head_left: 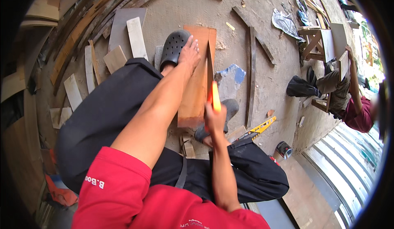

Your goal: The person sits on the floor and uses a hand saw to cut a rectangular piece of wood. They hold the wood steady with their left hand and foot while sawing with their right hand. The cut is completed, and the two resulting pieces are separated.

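A reddish-brown wooden board (pixel 193 85) lies lengthwise in front of me, with a long cut line near its right edge. My left hand (pixel 189 56) rests on the board's upper part, fingers stretched out flat, beside a dark clog (pixel 175 44) on my foot. My right hand (pixel 216 117) is closed round the orange and yellow handle of a handsaw (pixel 210 67). The saw's narrow blade points away from me and meets the board along the cut line. Part of my other clog (pixel 232 108) shows beyond my right hand.
Wood offcuts (pixel 136 36) and long curved strips (pixel 78 28) lie at the left. Dark battens (pixel 251 77) cross the floor to the right. A second, yellow-handled saw (pixel 262 127) lies near my right knee, by a can (pixel 283 149). Another person (pixel 355 106) holds boards at far right.
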Demonstrator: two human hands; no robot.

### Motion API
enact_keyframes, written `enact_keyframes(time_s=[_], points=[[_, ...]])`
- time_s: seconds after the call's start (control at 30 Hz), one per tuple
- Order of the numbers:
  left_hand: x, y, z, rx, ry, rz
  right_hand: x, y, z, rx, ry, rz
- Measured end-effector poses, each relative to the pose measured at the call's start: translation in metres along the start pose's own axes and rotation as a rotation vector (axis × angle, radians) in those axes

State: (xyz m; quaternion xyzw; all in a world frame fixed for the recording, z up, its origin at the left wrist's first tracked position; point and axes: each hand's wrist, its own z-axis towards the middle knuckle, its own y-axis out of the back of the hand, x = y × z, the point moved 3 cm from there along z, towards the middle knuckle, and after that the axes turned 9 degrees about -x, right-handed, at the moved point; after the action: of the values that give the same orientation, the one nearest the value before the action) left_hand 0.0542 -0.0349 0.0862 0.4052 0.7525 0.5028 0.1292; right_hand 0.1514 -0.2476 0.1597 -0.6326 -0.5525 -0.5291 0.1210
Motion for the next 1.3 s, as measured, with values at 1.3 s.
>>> enact_keyframes(time_s=[1.3], points=[[0.003, -0.005, -0.005, -0.023, 0.02, 0.032, 0.003, 0.028, -0.064, 0.083, -0.025, 0.105]])
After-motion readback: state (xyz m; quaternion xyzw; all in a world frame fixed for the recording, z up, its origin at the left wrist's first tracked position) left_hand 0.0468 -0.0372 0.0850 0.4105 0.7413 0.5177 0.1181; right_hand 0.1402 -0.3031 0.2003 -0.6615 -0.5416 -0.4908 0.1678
